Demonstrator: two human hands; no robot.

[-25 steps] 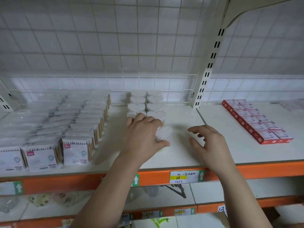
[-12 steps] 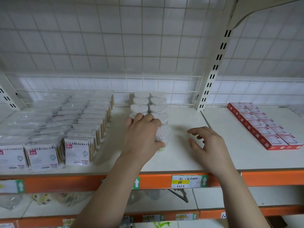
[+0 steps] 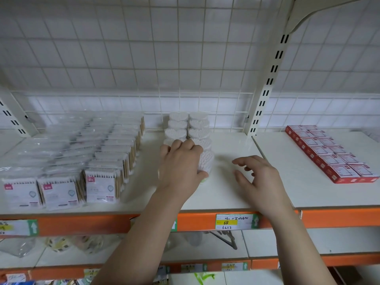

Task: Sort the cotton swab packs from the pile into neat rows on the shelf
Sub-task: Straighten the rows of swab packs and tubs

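A heart-shaped swab pack [image 3: 206, 162] is sitting on the white shelf [image 3: 226, 192], at the front of two rows of heart packs [image 3: 188, 128]. The left hand [image 3: 181, 165] is curling round it — maybe covering a second pack, hard to see. The right hand [image 3: 257, 175] is hovering beside it, fingers spread apart, holding nothing. Flat swab packs [image 3: 98, 153] are lying to the left, red boxes [image 3: 333, 153] to the right.

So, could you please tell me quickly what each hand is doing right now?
Left hand: fingers curled round a heart-shaped swab pack, holding it.
Right hand: open, holding nothing, over the shelf.
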